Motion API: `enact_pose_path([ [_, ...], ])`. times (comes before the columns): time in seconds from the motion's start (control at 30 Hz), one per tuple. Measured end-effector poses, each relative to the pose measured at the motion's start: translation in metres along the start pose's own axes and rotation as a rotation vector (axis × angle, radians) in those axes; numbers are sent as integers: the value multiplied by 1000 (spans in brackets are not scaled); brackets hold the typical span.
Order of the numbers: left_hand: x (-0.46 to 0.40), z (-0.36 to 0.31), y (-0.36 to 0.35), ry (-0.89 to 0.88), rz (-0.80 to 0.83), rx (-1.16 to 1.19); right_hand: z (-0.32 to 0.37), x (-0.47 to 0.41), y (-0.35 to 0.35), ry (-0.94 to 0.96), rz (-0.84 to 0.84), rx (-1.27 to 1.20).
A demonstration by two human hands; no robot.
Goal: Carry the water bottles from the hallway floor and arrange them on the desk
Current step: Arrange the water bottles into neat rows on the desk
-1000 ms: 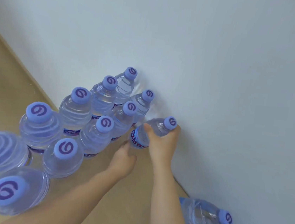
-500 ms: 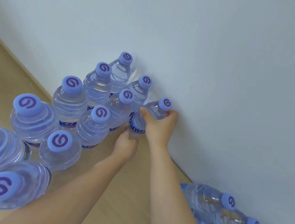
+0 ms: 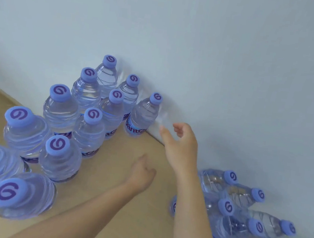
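Several clear water bottles with purple caps stand in rows on a wooden surface (image 3: 116,196) against a white wall. The rightmost bottle (image 3: 142,117) stands upright at the wall with nothing touching it. My right hand (image 3: 181,143) hovers just right of that bottle, fingers loosely spread and holding nothing. My left hand (image 3: 142,171) is lower, above the wood, with its fingers curled and nothing in them. A shrink-wrapped pack of bottles (image 3: 239,216) lies on its side at the lower right.
The white wall (image 3: 217,67) runs diagonally behind the bottles. Large bottles (image 3: 19,136) crowd the left foreground close to the camera. A strip of bare wood lies between the standing rows and the wrapped pack.
My right hand has let go of the rightmost bottle and pulled back to the right. The bottle now stands alone by the wall. My left hand drew back towards me.
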State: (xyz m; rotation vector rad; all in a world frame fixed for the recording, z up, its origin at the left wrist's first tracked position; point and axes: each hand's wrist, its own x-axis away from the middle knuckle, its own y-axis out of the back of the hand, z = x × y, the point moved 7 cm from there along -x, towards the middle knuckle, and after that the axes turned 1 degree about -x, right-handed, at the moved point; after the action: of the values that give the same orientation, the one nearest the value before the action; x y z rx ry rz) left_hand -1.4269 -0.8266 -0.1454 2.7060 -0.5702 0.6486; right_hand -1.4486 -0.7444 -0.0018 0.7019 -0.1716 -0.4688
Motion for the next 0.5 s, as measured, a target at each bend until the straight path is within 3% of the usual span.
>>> enact_pose_path([
  [0.13,27,-3,-39,-82,166,-65,-26,28,92,-71,-310,305],
  [0.2,36,-8,-50,-117,211,-104,-50,32,119,-223,-301,448],
  [0.27,41,-14,-56,-143,233,-120,-72,32,123,-339,-183,448],
  [0.33,43,-21,-59,-163,244,-130,-83,32,120,-344,-145,412],
  [0.5,48,-40,-57,-222,248,-153,-85,38,127,-273,-323,376],
])
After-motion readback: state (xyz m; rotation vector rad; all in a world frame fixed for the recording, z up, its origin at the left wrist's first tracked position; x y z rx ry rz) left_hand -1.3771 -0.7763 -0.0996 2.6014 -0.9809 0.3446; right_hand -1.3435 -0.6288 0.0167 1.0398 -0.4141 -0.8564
